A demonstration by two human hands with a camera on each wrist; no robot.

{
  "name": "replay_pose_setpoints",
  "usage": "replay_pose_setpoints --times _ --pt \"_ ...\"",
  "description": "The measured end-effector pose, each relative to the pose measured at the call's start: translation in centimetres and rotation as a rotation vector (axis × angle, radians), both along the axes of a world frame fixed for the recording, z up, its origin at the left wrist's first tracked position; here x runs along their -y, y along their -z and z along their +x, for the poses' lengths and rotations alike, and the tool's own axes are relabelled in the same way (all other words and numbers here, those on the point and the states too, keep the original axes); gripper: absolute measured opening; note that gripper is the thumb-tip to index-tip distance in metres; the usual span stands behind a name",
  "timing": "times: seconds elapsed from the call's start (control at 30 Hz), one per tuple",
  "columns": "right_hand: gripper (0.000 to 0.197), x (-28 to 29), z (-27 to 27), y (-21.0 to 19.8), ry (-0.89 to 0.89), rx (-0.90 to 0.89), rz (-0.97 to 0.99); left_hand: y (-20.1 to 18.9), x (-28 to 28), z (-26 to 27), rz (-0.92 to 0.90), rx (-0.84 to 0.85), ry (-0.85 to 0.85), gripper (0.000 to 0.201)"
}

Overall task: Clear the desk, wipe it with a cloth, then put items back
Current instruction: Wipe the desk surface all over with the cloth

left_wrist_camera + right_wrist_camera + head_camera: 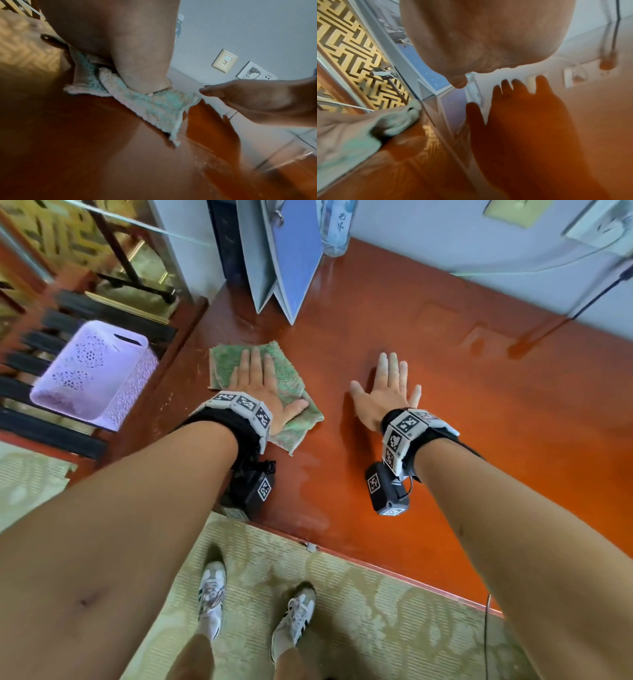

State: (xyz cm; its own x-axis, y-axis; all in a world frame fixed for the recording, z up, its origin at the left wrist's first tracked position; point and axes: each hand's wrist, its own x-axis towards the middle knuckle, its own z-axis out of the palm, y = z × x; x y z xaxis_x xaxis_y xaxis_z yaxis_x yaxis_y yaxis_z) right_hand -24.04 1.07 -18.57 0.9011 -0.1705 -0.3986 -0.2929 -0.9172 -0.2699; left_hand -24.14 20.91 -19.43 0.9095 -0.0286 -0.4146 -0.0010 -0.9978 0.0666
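A green folded cloth lies on the glossy red-brown desk near its left end. My left hand presses flat on the cloth with straight fingers; in the left wrist view the palm bears down on the cloth. To the right of it my right hand rests flat on the bare desk top, fingers spread, holding nothing. The right wrist view shows the right hand just above its own reflection in the desk.
A blue-and-white folder stands open at the desk's back left, a clear water bottle behind it. A lilac plastic basket sits left of the desk. Wall sockets and a dark cable are at the back right.
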Motion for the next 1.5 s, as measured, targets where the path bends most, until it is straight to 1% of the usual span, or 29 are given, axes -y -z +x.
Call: replay_pose_setpoints --times 0.13,0.23,0.4,0.57,0.7,0.87,1.0,1.13,1.27,1.5 --pt "0.072 -3.7 0.4 0.7 -0.062 -0.019 -0.004 0.0 -0.4 2.1 -0.017 0.017 0.134 0.103" --pt "0.071 -5.1 0.6 0.9 -0.039 -0.015 -0.045 0.0 -0.7 4.3 -0.032 0.020 0.209 0.104" --pt "0.069 -5.9 0.8 1.1 0.047 -0.005 -0.063 0.4 -0.7 6.5 -0.074 0.088 0.238 0.108" --pt "0.069 -6.7 1.2 1.2 0.122 -0.004 -0.049 0.6 -0.9 7.1 -0.120 0.131 0.245 0.110" --pt "0.068 -7.4 1.2 1.1 0.169 -0.008 -0.051 0.7 -1.4 7.2 -0.154 0.134 0.266 0.110" --pt "0.068 -9.1 1.1 0.8 0.201 -0.018 -0.055 0.6 -4.0 6.0 -0.109 0.100 0.313 0.108" --pt "0.067 -11.4 1.4 0.6 0.142 0.003 -0.059 0.4 -7.9 5.6 -0.055 0.075 0.319 0.106" --pt "0.066 -13.6 2.3 0.6 0.097 0.013 -0.056 0.2 -10.7 6.5 0.001 0.039 0.316 0.105" --pt "0.068 -14.7 2.9 1.1 0.083 0.006 -0.060 0.2 -11.0 7.6 0.002 0.019 0.315 0.107" --pt "0.071 -13.8 3.7 2.0 0.078 0.035 -0.067 -0.4 -11.6 11.5 0.051 -0.023 0.379 0.109"
